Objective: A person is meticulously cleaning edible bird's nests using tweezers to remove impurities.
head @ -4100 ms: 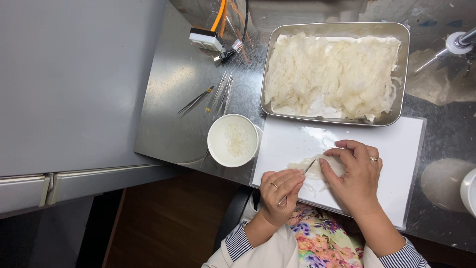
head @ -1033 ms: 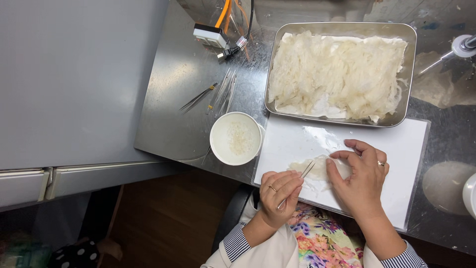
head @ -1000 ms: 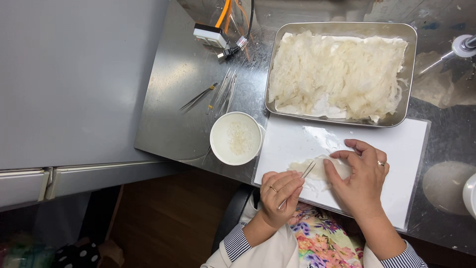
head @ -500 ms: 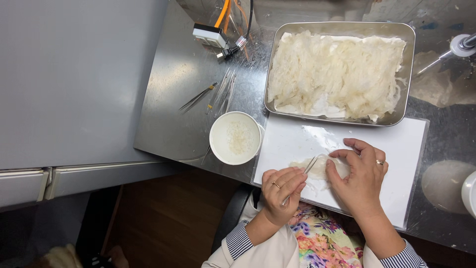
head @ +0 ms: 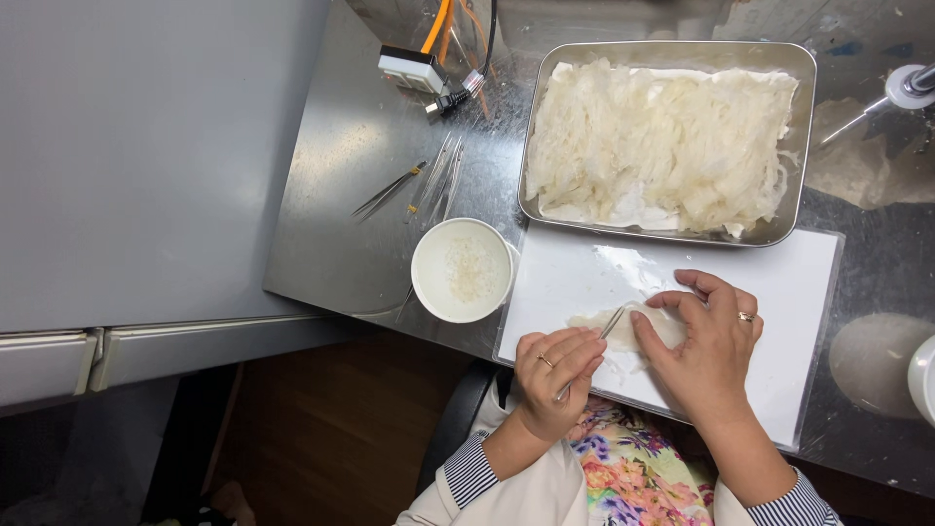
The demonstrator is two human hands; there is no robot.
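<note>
A flat white board (head: 779, 292) with a smooth, glossy face lies on a scuffed steel worktop (head: 370, 195), filling the lower right of the frame. On it, near the lower centre, sits a pale translucent piece (head: 638, 326) of soft, stringy, wet-looking material, an elongated lump whose long axis runs roughly left to right across the board. The left hand (head: 555, 380) is curled around a thin pair of metal tweezers (head: 592, 349), pinched between thumb and fingers; the tweezers slant from lower left to upper right, their tips meeting the left end of the pale piece. The right hand (head: 706, 346), a ring on one finger, lies just right of the piece with its fingers bent, the fingertips pressing down on the piece's right half and covering part of it; it pins rather than clasps. Above the board, in the upper right, a rectangular steel tray (head: 804, 127) with rounded corners holds a mat of the same whitish fibrous stuff on white paper. Left of the board stands a round white bowl (head: 429, 282) with pale bits in liquid. Further up left, spare slim tweezers (head: 390, 190) lie on the steel
</note>
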